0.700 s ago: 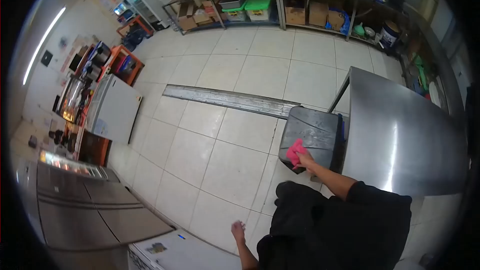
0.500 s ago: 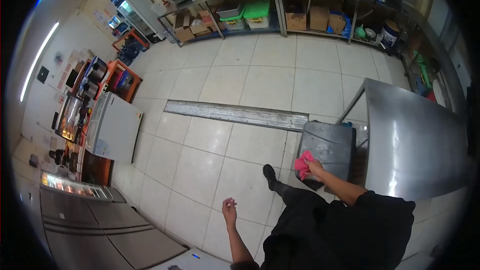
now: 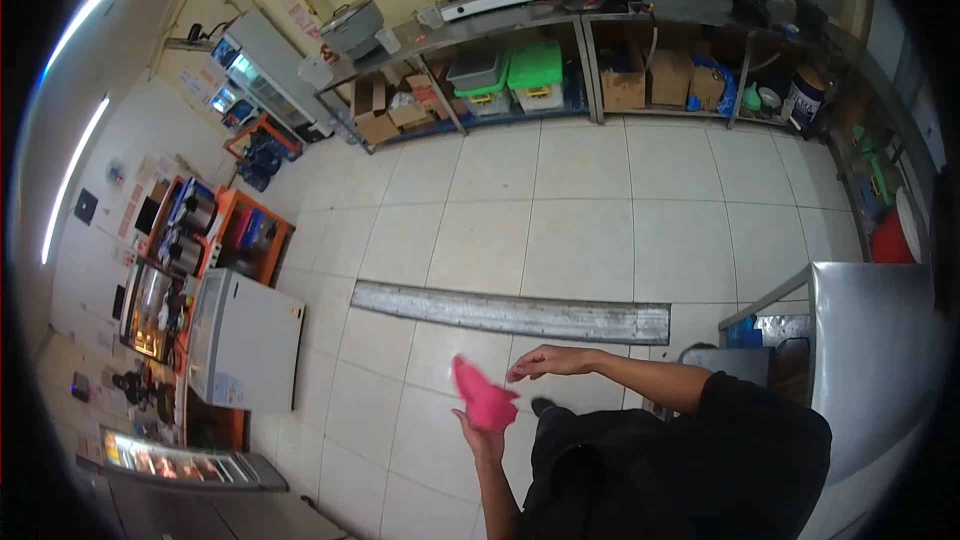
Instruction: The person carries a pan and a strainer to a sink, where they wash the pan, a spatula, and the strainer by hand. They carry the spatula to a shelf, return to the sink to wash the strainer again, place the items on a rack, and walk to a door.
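Note:
A bright pink cloth (image 3: 485, 400) hangs over the floor in front of me, partly blurred at its upper end. My left hand (image 3: 486, 437) holds it from below, with the thumb standing out to the left. Close by on the right is my right hand (image 3: 548, 362), its fingers loosely bent and apart, just short of the cloth and with nothing visible in them. One dark shoe (image 3: 542, 406) shows below that hand.
A long metal drain cover (image 3: 510, 315) crosses the tiled floor ahead. On the right stands a steel table (image 3: 870, 360). A white chest freezer (image 3: 255, 340) is at the left. Along the back runs a steel counter (image 3: 480, 15) with woks, a stove and boxes below.
The pink cloth has passed from my right hand to my left, away from the dark stool-like block beside the steel table. Both hands have come together, and the view has tilted upward.

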Available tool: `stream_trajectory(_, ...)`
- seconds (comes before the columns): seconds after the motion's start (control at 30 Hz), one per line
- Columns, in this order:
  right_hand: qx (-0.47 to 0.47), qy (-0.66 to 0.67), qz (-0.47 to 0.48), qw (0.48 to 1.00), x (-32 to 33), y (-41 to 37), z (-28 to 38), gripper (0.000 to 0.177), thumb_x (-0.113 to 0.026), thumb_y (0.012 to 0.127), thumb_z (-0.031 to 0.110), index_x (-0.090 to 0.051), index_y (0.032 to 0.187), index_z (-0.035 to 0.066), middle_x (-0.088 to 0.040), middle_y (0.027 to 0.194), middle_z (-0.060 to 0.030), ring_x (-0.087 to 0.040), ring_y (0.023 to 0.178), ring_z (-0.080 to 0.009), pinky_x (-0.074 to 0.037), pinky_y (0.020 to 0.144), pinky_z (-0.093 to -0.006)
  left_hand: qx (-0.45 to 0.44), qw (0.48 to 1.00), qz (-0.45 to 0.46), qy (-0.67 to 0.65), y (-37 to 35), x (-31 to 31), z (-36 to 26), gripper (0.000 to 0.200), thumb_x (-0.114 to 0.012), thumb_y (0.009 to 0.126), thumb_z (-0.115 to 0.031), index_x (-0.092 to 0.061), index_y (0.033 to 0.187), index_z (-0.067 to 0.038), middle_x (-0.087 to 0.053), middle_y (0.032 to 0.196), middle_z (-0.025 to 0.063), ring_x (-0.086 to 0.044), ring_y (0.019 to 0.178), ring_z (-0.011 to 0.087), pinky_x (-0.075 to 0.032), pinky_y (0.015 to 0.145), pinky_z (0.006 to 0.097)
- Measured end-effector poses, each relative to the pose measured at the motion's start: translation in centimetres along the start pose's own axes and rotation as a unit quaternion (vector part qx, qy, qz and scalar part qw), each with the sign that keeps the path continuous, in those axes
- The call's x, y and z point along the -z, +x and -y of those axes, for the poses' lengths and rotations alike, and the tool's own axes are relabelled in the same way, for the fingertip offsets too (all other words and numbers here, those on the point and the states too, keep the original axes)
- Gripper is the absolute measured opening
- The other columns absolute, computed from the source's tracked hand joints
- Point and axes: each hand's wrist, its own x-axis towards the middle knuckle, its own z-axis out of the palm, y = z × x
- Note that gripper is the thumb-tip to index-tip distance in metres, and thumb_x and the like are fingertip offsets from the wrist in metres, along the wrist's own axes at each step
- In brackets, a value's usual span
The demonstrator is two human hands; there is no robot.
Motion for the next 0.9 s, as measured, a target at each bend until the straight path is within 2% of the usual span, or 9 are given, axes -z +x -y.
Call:
stream_trajectory(0.2,-0.042,-0.043,-0.402,0.914,20.7,5.8,-17.4,0.024,-0.057,0.086,0.020,-0.061,0.100,0.001,-0.065,0.088,-0.0093,-0.059,0.077,-0.0190,-0.049,0.066,-0.0321,-0.004,0.993,-0.094,0.077,19.8,4.1,-4.4,0.037,-0.049,0.090,-0.030,-0.044,0.117,-0.005,-0.053,0.090,0.0090,-0.058,0.065,0.0220,-0.051,0.053,0.0361)
stream_trajectory(0.23,-0.053,-0.500,-0.348,0.791,26.8,4.5,-28.6,0.027,-0.057,0.083,0.022,-0.061,0.100,0.002,-0.065,0.088,-0.0141,-0.061,0.076,-0.0276,-0.049,0.064,-0.0355,0.000,0.987,-0.096,0.131,22.1,1.4,-5.6,0.034,-0.052,0.089,-0.029,-0.046,0.112,-0.005,-0.053,0.085,0.0078,-0.057,0.061,0.0213,-0.050,0.050,0.0343)
stream_trajectory(0.3,-0.385,-0.425,-0.310,0.758,28.9,-3.6,-35.9,0.040,-0.052,0.080,0.032,-0.059,0.108,0.005,-0.059,0.109,-0.0182,-0.056,0.102,-0.0328,-0.045,0.085,-0.0413,0.006,0.967,-0.077,0.241,27.6,-2.2,-7.8,0.029,-0.053,0.088,-0.024,-0.048,0.109,-0.004,-0.056,0.080,0.0069,-0.059,0.061,0.0216,-0.052,0.052,0.0367)
stream_trajectory(0.4,-0.531,-0.269,-0.300,0.745,27.2,-10.8,-25.2,0.042,-0.054,0.080,0.035,-0.060,0.109,0.006,-0.065,0.094,-0.0132,-0.063,0.083,-0.0321,-0.050,0.079,-0.0373,0.069,0.920,-0.039,0.384,38.8,-1.6,-8.4,0.028,-0.053,0.086,-0.018,-0.050,0.110,-0.003,-0.059,0.084,0.0078,-0.061,0.067,0.0220,-0.053,0.057,0.0361)
stream_trajectory(0.43,-0.527,-0.239,-0.258,0.773,29.4,-12.3,-27.9,0.034,-0.057,0.079,0.026,-0.060,0.102,0.001,-0.065,0.076,-0.0119,-0.064,0.062,-0.0285,-0.052,0.060,-0.0360,0.050,0.912,0.010,0.407,41.7,-3.3,-8.3,0.028,-0.058,0.085,-0.019,-0.054,0.108,-0.003,-0.061,0.089,0.0080,-0.060,0.077,0.0171,-0.051,0.065,0.0301)
stream_trajectory(0.53,-0.252,0.050,-0.717,0.648,28.3,-13.8,-24.3,0.024,-0.056,0.081,0.020,-0.059,0.091,-0.002,-0.062,0.069,-0.0122,-0.063,0.057,-0.0241,-0.050,0.048,-0.0333,0.049,0.820,0.130,0.556,50.5,-11.8,-8.9,0.033,-0.060,0.084,-0.021,-0.053,0.110,-0.002,-0.062,0.093,0.0095,-0.060,0.080,0.0171,-0.049,0.068,0.0310)
stream_trajectory(0.67,-0.155,0.195,-0.820,0.515,28.8,-10.2,-28.0,0.023,-0.055,0.084,0.018,-0.056,0.091,-0.004,-0.058,0.070,-0.0098,-0.061,0.056,-0.0223,-0.048,0.047,-0.0346,-0.031,0.657,0.267,0.704,63.8,-18.8,-7.6,0.037,-0.059,0.085,-0.027,-0.053,0.111,-0.001,-0.063,0.089,0.0108,-0.061,0.080,0.0189,-0.049,0.070,0.0326)
stream_trajectory(0.73,-0.431,-0.511,-0.349,0.656,30.0,-7.6,-30.3,0.025,-0.058,0.083,0.020,-0.057,0.097,-0.001,-0.061,0.076,-0.0085,-0.063,0.063,-0.0201,-0.049,0.051,-0.0342,-0.033,0.651,0.251,0.715,69.2,-23.8,-6.5,0.039,-0.058,0.086,-0.030,-0.053,0.111,-0.001,-0.064,0.088,0.0115,-0.061,0.081,0.0195,-0.049,0.071,0.0328)
stream_trajectory(0.9,-0.159,-0.349,-0.444,0.810,40.3,-1.7,-21.2,0.044,-0.047,0.085,0.044,-0.065,0.092,0.004,-0.064,0.096,-0.0139,-0.063,0.083,-0.0296,-0.049,0.069,-0.0420,-0.078,0.724,0.169,0.665,77.9,-29.9,-3.4,0.041,-0.052,0.090,-0.036,-0.057,0.105,0.002,-0.064,0.087,0.0131,-0.060,0.080,0.0201,-0.048,0.074,0.0327)
